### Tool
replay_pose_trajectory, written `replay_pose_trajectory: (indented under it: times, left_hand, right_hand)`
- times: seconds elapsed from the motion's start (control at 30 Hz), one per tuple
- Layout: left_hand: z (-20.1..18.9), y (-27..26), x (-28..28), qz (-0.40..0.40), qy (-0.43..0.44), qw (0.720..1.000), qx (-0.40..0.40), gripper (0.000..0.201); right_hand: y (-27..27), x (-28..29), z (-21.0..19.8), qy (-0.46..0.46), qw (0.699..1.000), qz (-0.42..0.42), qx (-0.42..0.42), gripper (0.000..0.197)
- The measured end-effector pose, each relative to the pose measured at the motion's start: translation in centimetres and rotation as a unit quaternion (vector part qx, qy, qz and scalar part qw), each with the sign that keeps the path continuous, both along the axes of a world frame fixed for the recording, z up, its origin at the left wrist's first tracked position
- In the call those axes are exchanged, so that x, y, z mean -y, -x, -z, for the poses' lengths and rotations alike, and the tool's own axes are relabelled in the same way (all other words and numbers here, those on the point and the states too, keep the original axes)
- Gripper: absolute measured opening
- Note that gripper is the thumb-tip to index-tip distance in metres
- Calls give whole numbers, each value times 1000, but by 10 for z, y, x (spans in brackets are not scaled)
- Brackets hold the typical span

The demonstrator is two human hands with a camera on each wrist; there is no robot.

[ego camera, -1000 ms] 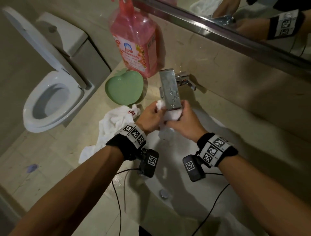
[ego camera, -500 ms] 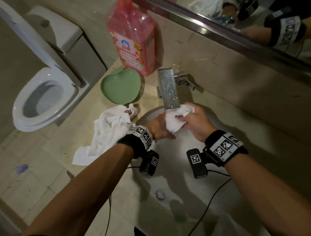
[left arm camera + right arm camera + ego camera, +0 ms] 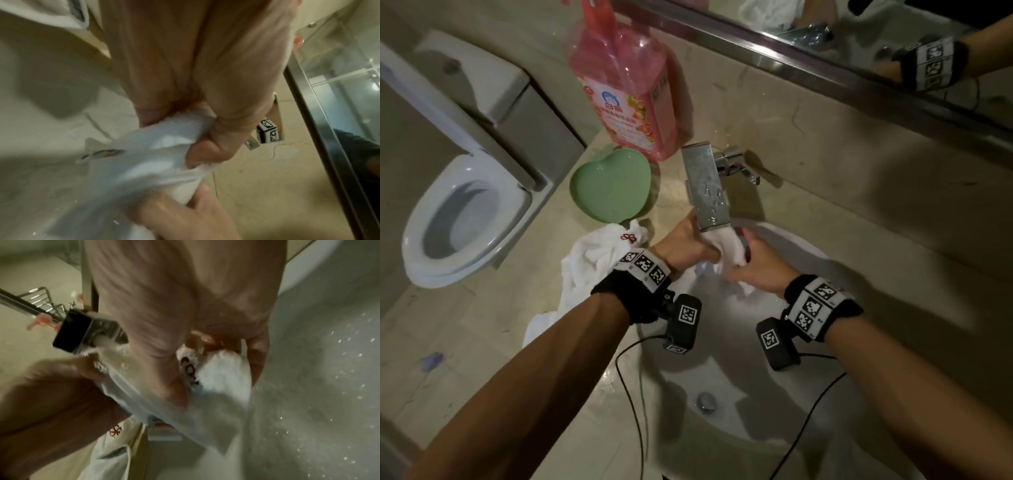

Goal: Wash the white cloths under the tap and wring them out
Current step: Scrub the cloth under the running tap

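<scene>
Under the spout of the tap (image 3: 707, 190), at the back edge of the basin (image 3: 784, 421), both hands are clenched on one white cloth (image 3: 727, 248). The left hand (image 3: 685, 245) grips it from the counter side; the left wrist view shows the thumb curled over a bunched fold with the fabric running out below the fist. The right hand (image 3: 755, 270) grips the other end, its fingers (image 3: 258, 358) wrapped round a wad that carries a red printed mark.

Between the two fists the cloth forms a short roll, and its long axis runs roughly from the left hand, close under the spout, down and across to the right hand, which sits nearer the middle of the basin. Water from the tap's mouth lands on the cloth just beside the left fist, as the right wrist view shows. A loose tail hangs down from the roll into the basin.

Since each hand already holds one end of that axis, wringing would likely call for opposite twists about it, neither hand needing to reach.

A second cloth (image 3: 589, 260) lies crumpled on the counter (image 3: 482, 342) at the basin's left edge, beside the left wrist and so nearer the left hand. Behind it sit a green heart-shaped dish (image 3: 611, 185) and a pink bottle (image 3: 628, 92) against the wall.
</scene>
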State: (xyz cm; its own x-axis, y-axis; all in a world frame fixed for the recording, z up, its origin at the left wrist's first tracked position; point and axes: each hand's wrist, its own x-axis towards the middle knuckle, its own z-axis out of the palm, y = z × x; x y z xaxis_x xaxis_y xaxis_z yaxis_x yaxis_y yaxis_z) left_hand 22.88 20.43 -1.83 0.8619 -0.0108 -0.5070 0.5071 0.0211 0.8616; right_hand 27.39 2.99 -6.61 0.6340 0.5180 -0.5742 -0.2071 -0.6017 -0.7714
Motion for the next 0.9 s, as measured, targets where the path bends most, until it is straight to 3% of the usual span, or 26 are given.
replay_pose_trajectory:
  times: [0.1, 0.17, 0.27, 0.4, 0.47, 0.5, 0.6, 0.67, 0.7, 0.73, 0.83, 0.9]
  left_hand:
    - [-7, 9, 3, -15, 41, 999, 18, 70]
    - [-8, 13, 1, -52, 100, 994, 7, 71]
    - [-4, 13, 0, -126, 156, 979, -26, 68]
    - [0, 11, 5, -184, 182, 966, -18, 59]
    - [4, 7, 7, -196, 136, 970, -41, 41]
    - [8, 6, 6, -179, 82, 979, -48, 41]
    - [16, 4, -6, -23, -144, 988, -46, 62]
    - [17, 4, -12, 74, -205, 976, 6, 75]
    - [17, 4, -13, 130, -241, 961, 42, 83]
    - [16, 4, -12, 196, -308, 928, 68, 90]
    - [18, 0, -2, 332, -489, 796, 131, 91]
    - [20, -5, 1, 361, -536, 751, 133, 76]
  right_hand:
    - [4, -17, 6, -11, 999, -35, 31, 48]
    - [6, -22, 9, -31, 998, -38, 37, 44]
    - [3, -22, 10, -84, 996, -15, -27, 56]
    - [-1, -20, 14, -81, 993, 11, -84, 73]
    - [-1, -19, 17, -46, 997, 9, -63, 71]
    - [-2, -17, 18, -22, 999, -1, -29, 70]
    - [-7, -6, 24, 58, 996, -28, 66, 67]
    - [-13, 3, 26, 81, 992, -42, 84, 63]
    - [-15, 4, 23, 87, 991, -54, 82, 67]
    - [-17, 3, 18, 90, 991, -66, 76, 74]
    - [-18, -5, 1, 64, 994, -73, 56, 90]
    - [-18, -6, -8, 44, 997, -64, 23, 77]
